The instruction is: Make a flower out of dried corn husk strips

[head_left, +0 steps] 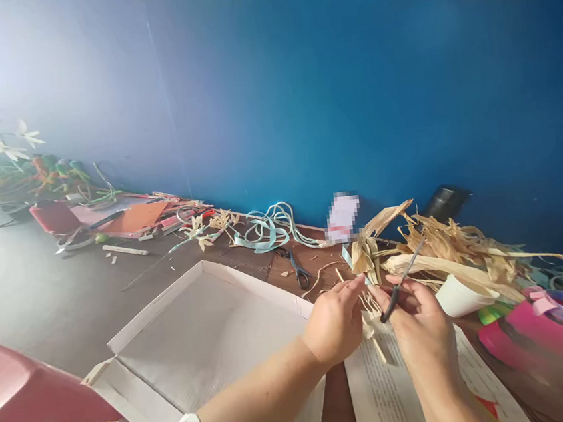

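Head view: forearms (267, 387) angled fwd & inward. R hand (416, 301) grips blk-handled blade (408, 265) over far edge of printed sheet (384, 395), tip up & away. L hand (336, 323) close by, fingers bent in; can't tell if pinching anything. Sheet's print too small to read; card (342, 216) beyond sheet pixelated. Dry papery husks (443, 241), curled, beyond sheet; shallow cardbd tray (209, 343) L of it.
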`<state>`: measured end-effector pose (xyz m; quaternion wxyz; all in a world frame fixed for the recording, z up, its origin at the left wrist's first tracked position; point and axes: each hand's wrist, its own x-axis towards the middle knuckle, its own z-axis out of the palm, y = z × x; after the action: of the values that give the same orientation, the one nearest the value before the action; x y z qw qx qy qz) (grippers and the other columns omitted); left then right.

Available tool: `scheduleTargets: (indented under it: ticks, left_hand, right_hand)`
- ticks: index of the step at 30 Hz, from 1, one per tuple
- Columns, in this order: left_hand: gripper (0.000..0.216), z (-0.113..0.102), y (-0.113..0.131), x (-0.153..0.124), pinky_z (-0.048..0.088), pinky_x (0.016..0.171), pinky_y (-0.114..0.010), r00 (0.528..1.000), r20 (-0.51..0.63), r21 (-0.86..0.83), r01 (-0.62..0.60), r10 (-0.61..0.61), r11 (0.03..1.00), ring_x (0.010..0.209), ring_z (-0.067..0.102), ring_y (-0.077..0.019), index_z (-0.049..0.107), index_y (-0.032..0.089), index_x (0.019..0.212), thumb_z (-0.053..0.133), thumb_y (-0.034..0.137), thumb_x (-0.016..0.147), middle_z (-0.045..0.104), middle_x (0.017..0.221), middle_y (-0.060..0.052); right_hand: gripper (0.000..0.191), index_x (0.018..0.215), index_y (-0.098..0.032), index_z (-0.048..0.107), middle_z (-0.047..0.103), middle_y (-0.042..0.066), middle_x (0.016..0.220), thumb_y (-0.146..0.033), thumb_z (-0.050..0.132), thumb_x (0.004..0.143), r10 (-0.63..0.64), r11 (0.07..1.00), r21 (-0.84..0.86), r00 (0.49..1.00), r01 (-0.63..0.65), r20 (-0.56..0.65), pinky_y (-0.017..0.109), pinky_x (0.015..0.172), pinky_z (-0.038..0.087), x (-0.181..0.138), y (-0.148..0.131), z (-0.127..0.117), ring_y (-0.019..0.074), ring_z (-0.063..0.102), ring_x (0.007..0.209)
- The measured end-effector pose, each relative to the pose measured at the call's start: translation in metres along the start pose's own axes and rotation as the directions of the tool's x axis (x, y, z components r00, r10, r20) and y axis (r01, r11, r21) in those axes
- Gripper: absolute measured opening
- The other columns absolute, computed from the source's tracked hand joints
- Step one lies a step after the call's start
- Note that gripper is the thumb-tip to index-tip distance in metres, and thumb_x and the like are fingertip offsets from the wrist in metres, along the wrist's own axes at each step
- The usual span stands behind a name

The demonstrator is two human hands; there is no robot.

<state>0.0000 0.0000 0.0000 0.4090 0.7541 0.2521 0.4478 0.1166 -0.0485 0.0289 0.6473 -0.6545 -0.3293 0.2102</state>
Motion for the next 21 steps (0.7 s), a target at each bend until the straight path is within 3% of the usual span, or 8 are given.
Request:
scheduleTargets:
  ticks: [6, 9, 12, 14, 17, 21]
  left_hand:
    - [0.06, 0.003, 0.002, -0.004, 0.041, 0.1, -0.038, 0.994, 0.063, 0.145, -0.097, 0.089, 0.985, 0.12, 0.051, -0.0268, 0.036, 0.016, 0.142, 0.04, 0.009, 0.083, 0.049, 0.136, -0.016]
    - [0.052, -0.004, 0.002, 0.002, 0.038, 0.103, -0.035, 0.997, -0.052, 0.15, -0.049, 0.057, 0.987, 0.121, 0.05, -0.0242, 0.046, 0.018, 0.137, 0.04, 0.012, 0.085, 0.05, 0.136, -0.013]
    - [0.033, -0.016, 0.002, 0.012, 0.039, 0.099, -0.033, 0.992, -0.128, 0.09, 0.028, -0.017, 0.996, 0.112, 0.054, -0.0231, 0.068, 0.021, 0.111, 0.047, 0.023, 0.086, 0.062, 0.117, -0.01]
    - [0.025, -0.022, 0.001, 0.017, 0.046, 0.084, -0.03, 0.988, -0.011, -0.038, 0.153, -0.153, 0.988, 0.091, 0.06, -0.0203, 0.073, 0.021, 0.095, 0.056, 0.034, 0.082, 0.067, 0.096, -0.008]
    - [0.029, -0.023, -0.001, 0.021, 0.044, 0.069, -0.026, 0.923, 0.184, -0.233, 0.375, -0.338, 0.897, 0.071, 0.057, -0.0152, 0.074, 0.017, 0.085, 0.068, 0.042, 0.072, 0.067, 0.079, -0.005]
    - [0.031, -0.018, -0.002, 0.02, 0.038, 0.06, -0.024, 0.878, 0.252, -0.327, 0.473, -0.407, 0.818, 0.062, 0.051, -0.0113, 0.072, 0.015, 0.075, 0.074, 0.043, 0.063, 0.063, 0.068, -0.002]
  right_hand:
    - [0.046, 0.102, -0.02, 0.061, 0.069, 0.004, 0.08, -0.04, 0.076, 0.063, -0.049, 0.991, -0.124, 0.998, 0.043, -0.046, 0.026, 0.062, 0.049, 0.003, 0.006, -0.003, 0.0195, 0.064, 0.073]
    - [0.045, 0.102, -0.021, 0.06, 0.069, 0.004, 0.083, -0.039, 0.075, 0.064, -0.085, 0.989, -0.118, 0.996, 0.084, -0.006, 0.027, 0.064, 0.049, 0.006, 0.009, -0.008, 0.0201, 0.065, 0.075]
    - [0.045, 0.104, -0.022, 0.06, 0.069, 0.005, 0.085, -0.037, 0.076, 0.065, -0.104, 0.985, -0.128, 0.989, 0.117, 0.102, 0.027, 0.066, 0.05, 0.008, 0.008, -0.016, 0.0202, 0.065, 0.077]
    - [0.045, 0.104, -0.022, 0.061, 0.069, 0.004, 0.085, -0.037, 0.076, 0.065, -0.102, 0.979, -0.156, 0.979, 0.13, 0.178, 0.028, 0.066, 0.05, 0.008, 0.007, -0.02, 0.02, 0.065, 0.077]
    - [0.045, 0.104, -0.022, 0.062, 0.069, 0.004, 0.084, -0.037, 0.076, 0.065, -0.088, 0.973, -0.188, 0.967, 0.136, 0.24, 0.03, 0.068, 0.051, 0.007, 0.005, -0.024, 0.0204, 0.065, 0.076]
    - [0.044, 0.103, -0.022, 0.062, 0.069, 0.004, 0.083, -0.038, 0.077, 0.064, -0.071, 0.977, -0.175, 0.965, 0.118, 0.253, 0.03, 0.07, 0.052, 0.005, 0.002, -0.023, 0.0208, 0.065, 0.076]
